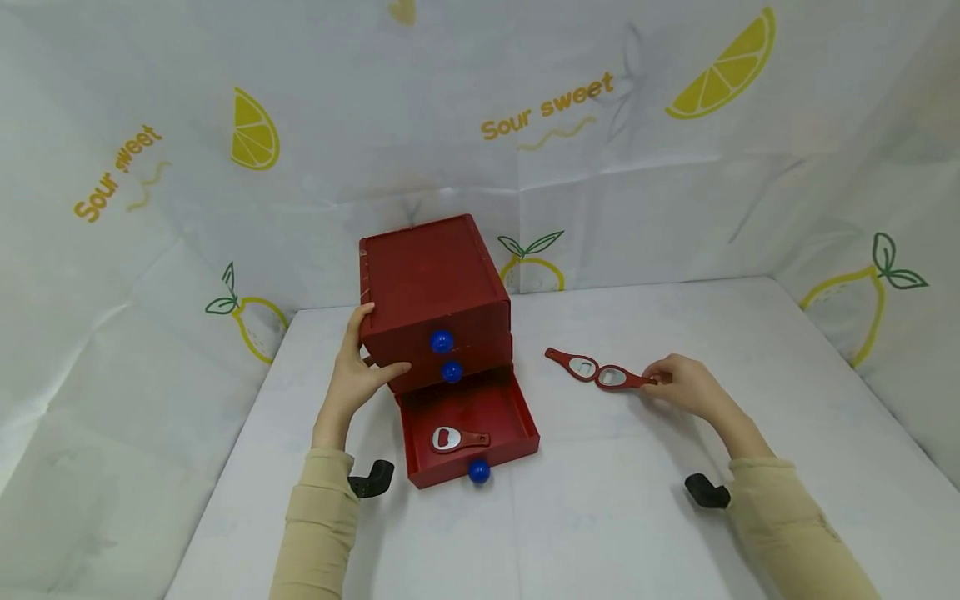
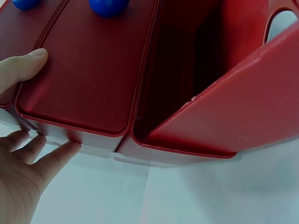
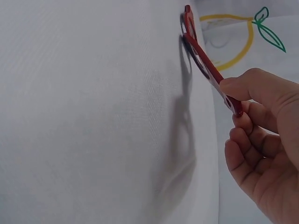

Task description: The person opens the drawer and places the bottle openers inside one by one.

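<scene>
A red drawer cabinet (image 1: 435, 275) with blue knobs stands on the table, its bottom drawer (image 1: 517, 408) pulled out. Inside that drawer lies a bottle opener (image 1: 447, 439) with a red handle. My left hand (image 1: 355, 379) holds the cabinet's left front corner, thumb on the front and fingers against the side; the left wrist view shows this thumb (image 2: 23, 70) close up. To the right of the cabinet, my right hand (image 1: 682, 385) pinches the handle end of a second red bottle opener (image 1: 612, 378). The head of a third bottle opener (image 1: 582, 367) meets the held one's head.
White cloth covers the table (image 1: 600, 500). Behind it hangs a white sheet (image 1: 645, 208) printed with lemons, close to the cabinet's back. The pulled-out drawer juts toward me, its blue knob (image 1: 479, 472) at the front.
</scene>
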